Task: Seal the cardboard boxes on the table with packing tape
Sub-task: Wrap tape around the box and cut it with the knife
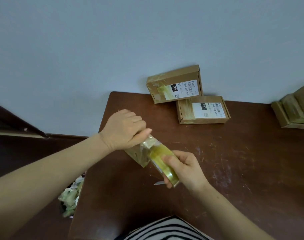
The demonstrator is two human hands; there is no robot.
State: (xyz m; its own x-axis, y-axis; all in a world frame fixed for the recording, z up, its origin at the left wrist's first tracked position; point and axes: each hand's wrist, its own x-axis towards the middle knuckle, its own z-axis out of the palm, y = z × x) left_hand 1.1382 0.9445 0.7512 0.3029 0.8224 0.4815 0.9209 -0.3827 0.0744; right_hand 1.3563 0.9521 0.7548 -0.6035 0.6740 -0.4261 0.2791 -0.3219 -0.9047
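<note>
Between two bare hands above a scuffed brown table point(243, 161), a glossy yellowish tape roll point(162, 161) meets a small matte cardboard box point(137, 155). The left hand point(125, 130) curls over the box's top, thumb on crinkled tape, while the right hand point(185, 168) grips the roll. Beyond the hands lie two flat labelled boxes point(175, 84) point(203, 110).
</note>
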